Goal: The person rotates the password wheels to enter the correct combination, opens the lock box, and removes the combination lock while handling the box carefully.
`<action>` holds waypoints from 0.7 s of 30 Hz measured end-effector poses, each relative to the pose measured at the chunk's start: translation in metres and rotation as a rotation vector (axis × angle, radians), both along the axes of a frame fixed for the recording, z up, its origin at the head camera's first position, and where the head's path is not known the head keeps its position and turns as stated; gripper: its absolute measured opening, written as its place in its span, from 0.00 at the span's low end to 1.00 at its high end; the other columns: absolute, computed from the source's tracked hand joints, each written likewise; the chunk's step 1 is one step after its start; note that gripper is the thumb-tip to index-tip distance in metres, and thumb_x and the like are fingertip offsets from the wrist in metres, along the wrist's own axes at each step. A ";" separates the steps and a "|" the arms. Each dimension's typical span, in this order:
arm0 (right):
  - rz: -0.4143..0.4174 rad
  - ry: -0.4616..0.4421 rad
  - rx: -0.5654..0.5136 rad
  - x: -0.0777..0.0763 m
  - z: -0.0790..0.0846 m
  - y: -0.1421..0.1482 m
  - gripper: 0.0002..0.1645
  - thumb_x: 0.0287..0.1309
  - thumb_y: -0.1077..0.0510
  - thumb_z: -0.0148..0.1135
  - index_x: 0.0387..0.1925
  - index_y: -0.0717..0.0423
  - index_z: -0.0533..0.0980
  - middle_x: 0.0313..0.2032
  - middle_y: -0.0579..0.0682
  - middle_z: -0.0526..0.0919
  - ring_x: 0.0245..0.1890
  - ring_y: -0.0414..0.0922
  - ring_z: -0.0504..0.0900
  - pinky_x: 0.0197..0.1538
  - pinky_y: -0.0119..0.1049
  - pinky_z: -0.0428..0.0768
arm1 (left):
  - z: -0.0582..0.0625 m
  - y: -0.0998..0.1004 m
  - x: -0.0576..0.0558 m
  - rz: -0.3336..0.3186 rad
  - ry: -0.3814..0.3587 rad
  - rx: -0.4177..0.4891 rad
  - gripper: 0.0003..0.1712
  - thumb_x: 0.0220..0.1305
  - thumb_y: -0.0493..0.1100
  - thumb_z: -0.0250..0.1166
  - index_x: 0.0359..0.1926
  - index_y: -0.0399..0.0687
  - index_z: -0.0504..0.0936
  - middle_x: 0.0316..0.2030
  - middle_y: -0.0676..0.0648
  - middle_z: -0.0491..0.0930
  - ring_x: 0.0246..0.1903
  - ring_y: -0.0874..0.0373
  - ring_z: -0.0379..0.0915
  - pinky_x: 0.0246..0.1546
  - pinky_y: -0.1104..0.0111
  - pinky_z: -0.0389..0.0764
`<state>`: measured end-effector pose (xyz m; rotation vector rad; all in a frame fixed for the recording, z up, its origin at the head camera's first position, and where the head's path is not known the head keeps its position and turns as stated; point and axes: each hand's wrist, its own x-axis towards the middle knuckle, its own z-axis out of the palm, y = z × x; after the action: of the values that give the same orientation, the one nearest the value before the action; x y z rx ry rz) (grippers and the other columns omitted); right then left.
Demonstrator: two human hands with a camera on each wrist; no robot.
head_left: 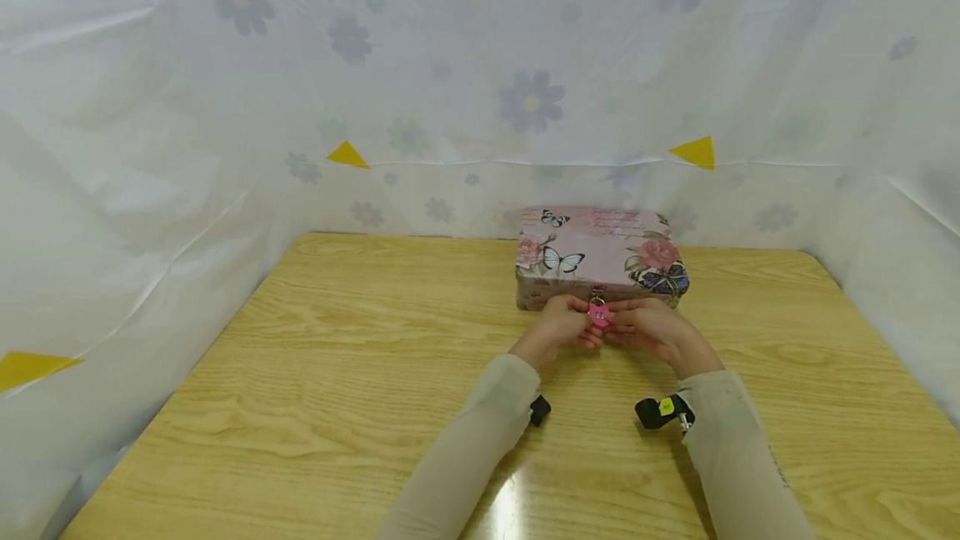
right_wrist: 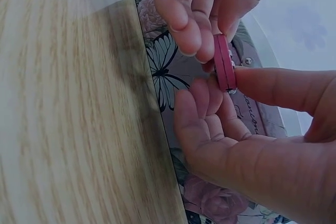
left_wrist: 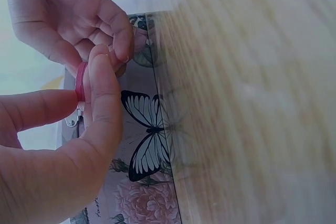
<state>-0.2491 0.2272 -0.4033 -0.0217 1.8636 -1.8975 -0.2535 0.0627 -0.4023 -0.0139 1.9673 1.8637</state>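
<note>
A small pink combination padlock (head_left: 599,314) hangs by its shackle from the front clasp of a pink box (head_left: 592,244) printed with butterflies and roses. My left hand (head_left: 558,327) pinches the padlock's left side between thumb and fingers. From the other side my right hand (head_left: 654,328) holds it, its thumb (right_wrist: 273,85) against the face with the number dials. Seen edge-on in the right wrist view, the padlock body (right_wrist: 223,61) sits between both hands' fingertips. In the left wrist view, fingers cover much of the padlock (left_wrist: 80,81). The box lid is down.
The box stands near the back edge of a wood-grain table (head_left: 337,373). A white sheet (head_left: 450,65) with printed flowers hangs behind it and along the sides. Yellow triangles (head_left: 696,152) mark the sheet. Black wrist mounts (head_left: 660,412) stick out below both sleeves.
</note>
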 end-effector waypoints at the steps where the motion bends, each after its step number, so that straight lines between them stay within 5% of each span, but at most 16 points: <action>1: 0.003 0.003 0.001 0.000 0.000 0.000 0.29 0.69 0.67 0.45 0.63 0.83 0.52 0.37 0.46 0.80 0.38 0.39 0.80 0.50 0.35 0.80 | 0.000 0.000 0.000 0.000 0.000 0.002 0.07 0.67 0.28 0.53 0.44 0.34 0.73 0.26 0.37 0.82 0.26 0.48 0.83 0.34 0.61 0.85; 21: -0.057 0.007 -0.019 0.002 0.001 0.001 0.27 0.69 0.67 0.43 0.62 0.84 0.55 0.33 0.43 0.81 0.35 0.38 0.82 0.45 0.32 0.82 | -0.001 0.000 0.000 -0.010 0.023 -0.016 0.09 0.67 0.28 0.52 0.47 0.32 0.73 0.32 0.32 0.83 0.28 0.47 0.83 0.34 0.61 0.85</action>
<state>-0.2473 0.2278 -0.4026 0.0186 1.8697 -1.9562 -0.2534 0.0627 -0.4031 0.0126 1.9942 1.8499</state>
